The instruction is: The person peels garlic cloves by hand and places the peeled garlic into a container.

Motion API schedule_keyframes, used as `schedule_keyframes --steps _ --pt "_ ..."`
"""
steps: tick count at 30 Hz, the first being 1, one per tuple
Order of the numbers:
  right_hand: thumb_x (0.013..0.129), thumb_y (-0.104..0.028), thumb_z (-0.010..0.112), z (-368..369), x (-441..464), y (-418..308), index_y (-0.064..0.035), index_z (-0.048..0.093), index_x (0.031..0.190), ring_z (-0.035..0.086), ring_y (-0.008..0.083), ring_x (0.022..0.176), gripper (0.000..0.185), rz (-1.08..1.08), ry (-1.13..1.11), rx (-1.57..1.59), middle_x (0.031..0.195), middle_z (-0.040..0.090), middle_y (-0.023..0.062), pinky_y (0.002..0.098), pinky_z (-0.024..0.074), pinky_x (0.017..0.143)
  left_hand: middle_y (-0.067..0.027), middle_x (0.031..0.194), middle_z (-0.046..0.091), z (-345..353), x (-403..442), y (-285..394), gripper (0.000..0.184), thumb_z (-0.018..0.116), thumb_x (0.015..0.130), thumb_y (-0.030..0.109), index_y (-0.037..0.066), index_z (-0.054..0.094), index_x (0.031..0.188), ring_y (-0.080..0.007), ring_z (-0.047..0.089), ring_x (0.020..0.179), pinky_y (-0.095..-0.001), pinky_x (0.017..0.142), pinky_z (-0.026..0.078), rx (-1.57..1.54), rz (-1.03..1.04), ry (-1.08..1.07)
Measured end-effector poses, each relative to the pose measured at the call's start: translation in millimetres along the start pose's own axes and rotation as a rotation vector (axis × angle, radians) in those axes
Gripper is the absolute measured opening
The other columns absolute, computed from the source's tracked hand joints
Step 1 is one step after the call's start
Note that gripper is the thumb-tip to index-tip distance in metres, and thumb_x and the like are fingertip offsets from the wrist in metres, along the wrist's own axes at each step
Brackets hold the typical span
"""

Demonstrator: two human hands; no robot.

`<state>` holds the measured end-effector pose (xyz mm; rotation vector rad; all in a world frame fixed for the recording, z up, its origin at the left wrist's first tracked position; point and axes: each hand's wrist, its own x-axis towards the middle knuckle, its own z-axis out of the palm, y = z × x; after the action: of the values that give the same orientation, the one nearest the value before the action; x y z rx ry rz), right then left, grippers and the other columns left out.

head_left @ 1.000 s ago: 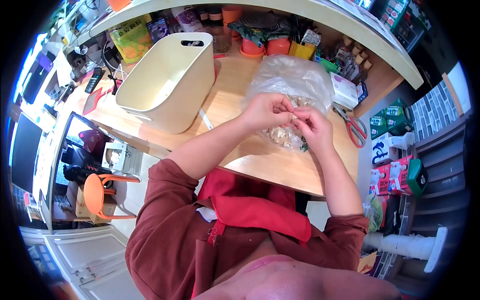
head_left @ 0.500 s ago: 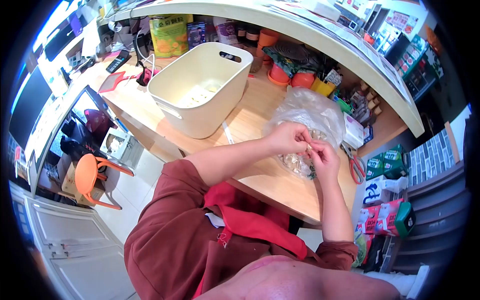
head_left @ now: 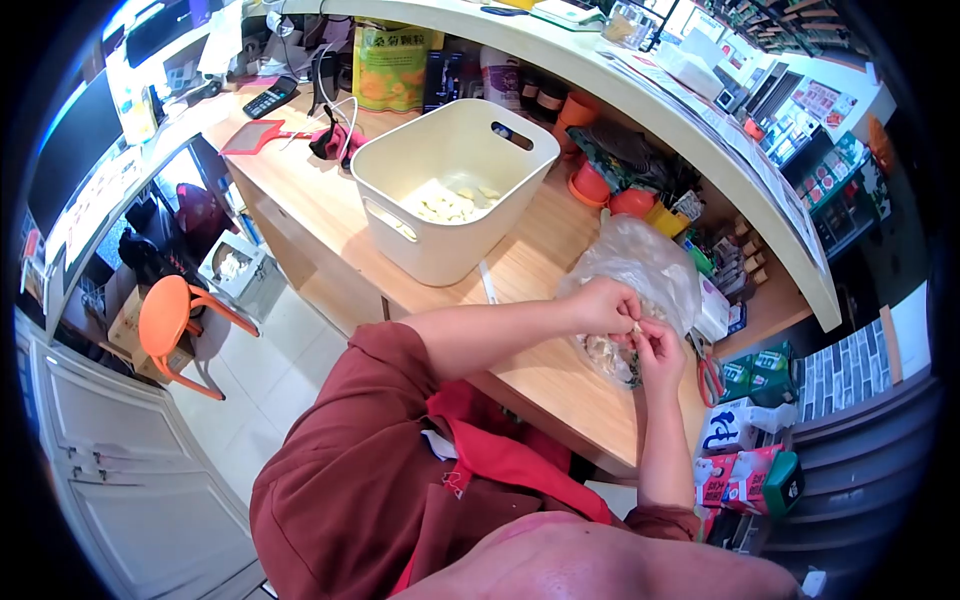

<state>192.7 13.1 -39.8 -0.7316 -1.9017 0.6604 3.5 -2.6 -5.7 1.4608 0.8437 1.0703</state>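
Note:
My left hand point(head_left: 603, 306) and my right hand point(head_left: 661, 352) meet over the table, fingertips pinched together. Between them is a small pale garlic clove point(head_left: 637, 327), mostly covered by the fingers. Just beneath and behind my hands lies a clear plastic bag point(head_left: 640, 255) with unpeeled cloves point(head_left: 606, 354) showing in it. To the left stands a cream plastic bin point(head_left: 440, 245) with handle slots. Several pale peeled cloves point(head_left: 447, 203) lie on its floor.
Beside the bin rests a thin white strip point(head_left: 487, 282), perhaps a knife. Red-handled scissors point(head_left: 709, 378) lie at the table's right edge. A raised shelf point(head_left: 690, 140) curves over the back. An orange stool point(head_left: 166, 318) stands on the floor at left.
The view has shifted, so the bin and bag appear further right and slightly lower. Both hands stay pinched together over the bag; more of the bin's contents shows.

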Motion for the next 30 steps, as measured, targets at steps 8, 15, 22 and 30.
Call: schedule_keyframes --steps 8,15,22,30 --pt "0.075 0.01 0.06 3.2 -1.0 -2.8 0.0015 0.058 0.089 0.061 0.0172 0.081 0.016 0.01 0.013 -0.028 0.099 0.059 0.0134 0.0253 0.0533 0.064 -0.009 0.064 0.062 1.2 0.3 -5.2 0.009 0.064 0.07 0.011 0.002 0.061 0.072 -0.0164 0.062 0.059 -0.029 0.055 0.049 0.456 0.131 0.142" --pt "0.071 0.009 0.063 3.6 1.0 -10.1 -0.0008 0.058 0.09 0.06 0.0179 0.081 0.022 -0.056 -0.011 -0.196 0.097 0.059 0.0119 0.0245 0.0506 0.065 -0.0122 0.064 0.06 4.0 5.8 -21.9 0.007 0.062 0.064 0.012 0.005 0.059 0.065 -0.0275 0.06 0.062 -0.0355 0.057 0.048 0.671 0.378 0.269" --pt "0.068 0.009 0.063 4.8 4.1 -26.9 -0.003 0.058 0.095 0.057 0.0186 0.077 0.029 -0.106 -0.07 -0.277 0.093 0.057 0.01 0.0252 0.0479 0.064 -0.0125 0.066 0.06 4.4 4.3 -20.4 0.01 0.062 0.064 0.013 0.005 0.057 0.067 -0.0287 0.059 0.063 -0.0371 0.057 0.047 0.652 0.395 0.265" --pt "0.073 0.006 0.06 3.9 6.6 -35.1 -0.0037 0.059 0.097 0.057 0.0215 0.083 0.026 -0.186 -0.061 -0.289 0.094 0.057 0.0112 0.0276 0.0472 0.068 -0.0132 0.065 0.059 2.0 5.1 -16.1 0.012 0.061 0.065 0.013 0.003 0.057 0.07 -0.0279 0.059 0.061 -0.0363 0.055 0.046 0.632 0.393 0.282"
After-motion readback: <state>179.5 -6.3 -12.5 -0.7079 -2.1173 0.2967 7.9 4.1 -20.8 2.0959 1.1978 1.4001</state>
